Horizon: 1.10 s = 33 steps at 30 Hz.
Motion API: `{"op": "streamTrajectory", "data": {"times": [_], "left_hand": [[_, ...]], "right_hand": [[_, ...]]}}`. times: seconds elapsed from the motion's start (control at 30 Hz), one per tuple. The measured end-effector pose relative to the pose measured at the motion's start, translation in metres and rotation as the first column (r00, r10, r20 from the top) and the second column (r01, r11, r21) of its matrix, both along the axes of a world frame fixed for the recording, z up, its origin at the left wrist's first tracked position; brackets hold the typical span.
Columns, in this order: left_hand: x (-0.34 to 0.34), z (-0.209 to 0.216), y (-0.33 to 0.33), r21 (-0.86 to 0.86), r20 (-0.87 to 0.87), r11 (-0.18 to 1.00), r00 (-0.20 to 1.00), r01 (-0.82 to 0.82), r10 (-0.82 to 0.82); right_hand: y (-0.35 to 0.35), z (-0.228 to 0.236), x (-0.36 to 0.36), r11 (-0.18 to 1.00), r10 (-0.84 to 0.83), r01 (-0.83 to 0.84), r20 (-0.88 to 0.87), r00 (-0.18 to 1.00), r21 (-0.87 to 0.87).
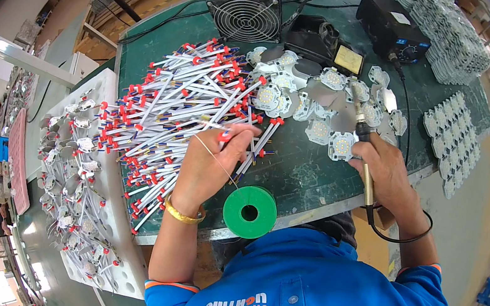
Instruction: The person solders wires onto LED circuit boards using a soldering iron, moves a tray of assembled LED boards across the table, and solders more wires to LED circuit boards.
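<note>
At frame centre, the left hand is pinched closed on thin wire. Right of centre, the right hand clamps a soldering iron.

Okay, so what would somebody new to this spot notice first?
Probably the big heap of white cables with red caps, spread over the left-hand part of the green table. Next, the bright green spool near the person's body, with a thin wire running up toward the left hand. Then the soldering iron in the right hand, its tip over the scattered small boards.
</note>
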<state>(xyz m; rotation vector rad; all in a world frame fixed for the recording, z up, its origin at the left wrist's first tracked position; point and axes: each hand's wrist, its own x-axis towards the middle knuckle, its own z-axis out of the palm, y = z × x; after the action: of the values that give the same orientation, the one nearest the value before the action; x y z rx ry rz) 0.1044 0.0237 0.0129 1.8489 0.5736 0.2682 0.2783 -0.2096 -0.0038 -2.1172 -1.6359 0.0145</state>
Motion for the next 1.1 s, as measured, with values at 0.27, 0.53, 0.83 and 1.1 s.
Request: {"op": "streamTrajectory", "data": {"times": [0.27, 0.53, 0.83, 1.1], "left_hand": [[0.04, -0.019, 0.001, 0.61, -0.14, 0.777, 0.986, 0.156, -0.087], [0.049, -0.018, 0.001, 0.645, -0.187, 0.734, 0.975, 0.213, -0.118], [0.009, -0.007, 0.035, -0.684, 0.306, 0.721, 0.941, 0.113, 0.142], [-0.019, -0.015, 0.032, -0.813, 0.508, 0.451, 0.827, 0.368, 0.24]], "right_hand": [[0.032, 0.005, -0.011, 0.904, 0.029, 0.044, -0.163, 0.986, 0.426], [0.056, 0.0, -0.01, 0.823, 0.032, 0.198, -0.392, 0.919, 0.532], [0.066, 0.01, -0.023, 0.873, 0.152, 0.251, -0.721, 0.676, 0.419], [0.09, 0.019, -0.033, 0.859, 0.22, 0.063, -0.477, 0.851, 0.509]]}}
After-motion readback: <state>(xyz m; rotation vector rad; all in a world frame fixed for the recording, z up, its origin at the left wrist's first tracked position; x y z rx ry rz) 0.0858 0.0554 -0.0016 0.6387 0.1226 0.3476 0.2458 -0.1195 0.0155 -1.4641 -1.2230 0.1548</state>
